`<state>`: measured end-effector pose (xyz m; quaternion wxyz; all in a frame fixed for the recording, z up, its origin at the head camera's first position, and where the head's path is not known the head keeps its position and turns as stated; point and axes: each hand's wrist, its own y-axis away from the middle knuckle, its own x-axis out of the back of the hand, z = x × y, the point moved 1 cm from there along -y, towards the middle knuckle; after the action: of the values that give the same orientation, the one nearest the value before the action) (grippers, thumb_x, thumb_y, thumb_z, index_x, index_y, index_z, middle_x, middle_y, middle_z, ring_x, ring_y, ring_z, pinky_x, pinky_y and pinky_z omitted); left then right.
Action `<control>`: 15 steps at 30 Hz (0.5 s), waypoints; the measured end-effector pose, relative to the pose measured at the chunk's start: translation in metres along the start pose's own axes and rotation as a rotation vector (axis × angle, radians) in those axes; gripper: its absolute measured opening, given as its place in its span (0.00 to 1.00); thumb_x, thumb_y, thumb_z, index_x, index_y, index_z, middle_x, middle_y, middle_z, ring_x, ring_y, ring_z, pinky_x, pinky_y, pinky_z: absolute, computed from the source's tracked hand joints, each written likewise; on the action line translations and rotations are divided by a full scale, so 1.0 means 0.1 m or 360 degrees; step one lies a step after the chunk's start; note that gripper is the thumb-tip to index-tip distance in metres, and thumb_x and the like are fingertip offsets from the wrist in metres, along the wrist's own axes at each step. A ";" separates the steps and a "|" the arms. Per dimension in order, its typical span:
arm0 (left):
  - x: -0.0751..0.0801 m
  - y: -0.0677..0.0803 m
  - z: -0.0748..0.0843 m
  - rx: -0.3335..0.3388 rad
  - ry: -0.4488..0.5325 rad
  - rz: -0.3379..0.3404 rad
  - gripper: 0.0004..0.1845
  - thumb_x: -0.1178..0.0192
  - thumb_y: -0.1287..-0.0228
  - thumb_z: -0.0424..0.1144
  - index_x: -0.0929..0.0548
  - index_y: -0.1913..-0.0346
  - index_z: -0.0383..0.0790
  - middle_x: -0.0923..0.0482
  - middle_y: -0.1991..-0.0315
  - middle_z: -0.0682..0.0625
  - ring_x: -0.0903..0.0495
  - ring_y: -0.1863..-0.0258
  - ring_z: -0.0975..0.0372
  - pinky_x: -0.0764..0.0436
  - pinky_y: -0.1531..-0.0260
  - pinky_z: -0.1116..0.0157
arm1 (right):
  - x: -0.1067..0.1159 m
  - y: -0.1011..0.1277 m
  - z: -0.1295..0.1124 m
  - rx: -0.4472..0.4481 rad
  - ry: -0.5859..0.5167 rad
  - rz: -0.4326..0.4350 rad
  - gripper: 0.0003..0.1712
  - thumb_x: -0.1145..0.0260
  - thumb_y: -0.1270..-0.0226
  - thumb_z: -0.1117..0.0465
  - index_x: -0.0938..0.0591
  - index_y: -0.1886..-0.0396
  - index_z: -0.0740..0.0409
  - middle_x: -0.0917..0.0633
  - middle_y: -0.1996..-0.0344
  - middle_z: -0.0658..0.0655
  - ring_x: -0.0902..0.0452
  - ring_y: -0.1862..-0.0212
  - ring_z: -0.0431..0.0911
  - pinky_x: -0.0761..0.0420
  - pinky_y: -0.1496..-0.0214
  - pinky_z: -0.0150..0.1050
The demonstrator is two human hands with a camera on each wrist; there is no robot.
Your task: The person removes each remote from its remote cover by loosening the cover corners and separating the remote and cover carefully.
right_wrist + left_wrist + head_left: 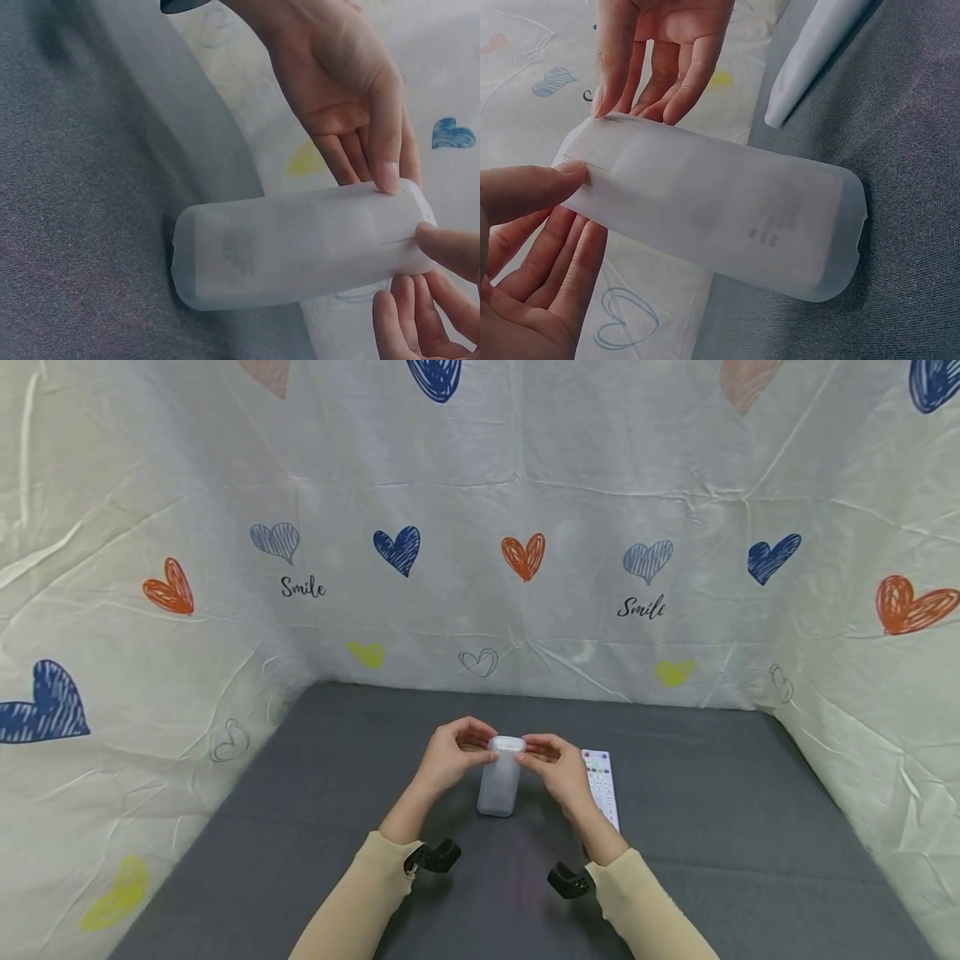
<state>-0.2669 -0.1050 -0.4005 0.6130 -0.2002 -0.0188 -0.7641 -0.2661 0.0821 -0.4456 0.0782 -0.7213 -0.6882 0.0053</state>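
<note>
Both hands hold a frosted, see-through sleeve upright by its top end, the lower end at the dark cloth. Through it shows a white, flat, long thing with blurred small print near the bottom; its exact kind I cannot tell. My left hand pinches the sleeve's left top edge between thumb and fingers. On the opposite edge, the thumb and fingers of my right hand pinch it too. A thin seam line crosses the sleeve near the left thumb in the left wrist view.
A white remote control with small coloured buttons lies just right of the right hand, partly behind the forearm. Dark grey cloth covers the table. A pale curtain printed with hearts closes off the back and both sides.
</note>
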 end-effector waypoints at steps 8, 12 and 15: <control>0.00 -0.01 -0.02 0.0007 0.0011 -0.0031 0.16 0.32 0.48 0.27 0.19 0.55 0.30 0.18 0.58 0.37 0.19 0.58 0.48 0.18 0.61 0.64 | 0.01 0.01 0.00 -0.0007 -0.0024 -0.0006 0.17 0.26 0.47 0.64 0.16 0.56 0.60 0.15 0.60 0.60 0.19 0.61 0.44 0.18 0.59 0.34; 0.00 -0.02 -0.03 0.0017 0.0008 -0.0037 0.16 0.32 0.48 0.27 0.20 0.55 0.30 0.19 0.58 0.37 0.19 0.58 0.48 0.18 0.61 0.64 | 0.01 0.01 -0.01 -0.0019 -0.0040 -0.0023 0.18 0.26 0.47 0.64 0.16 0.55 0.61 0.15 0.59 0.62 0.19 0.60 0.45 0.19 0.60 0.32; 0.00 -0.02 -0.02 0.0017 0.0007 -0.0043 0.16 0.32 0.48 0.27 0.20 0.55 0.30 0.19 0.58 0.37 0.19 0.58 0.48 0.18 0.61 0.64 | 0.02 0.05 -0.10 0.0007 -0.0012 -0.0027 0.17 0.27 0.46 0.65 0.17 0.55 0.64 0.15 0.59 0.64 0.19 0.59 0.47 0.20 0.60 0.31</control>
<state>-0.2692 -0.1050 -0.4019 0.6037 -0.1951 -0.0243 -0.7726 -0.2594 0.0832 -0.4359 0.0773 -0.7153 -0.6945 0.0088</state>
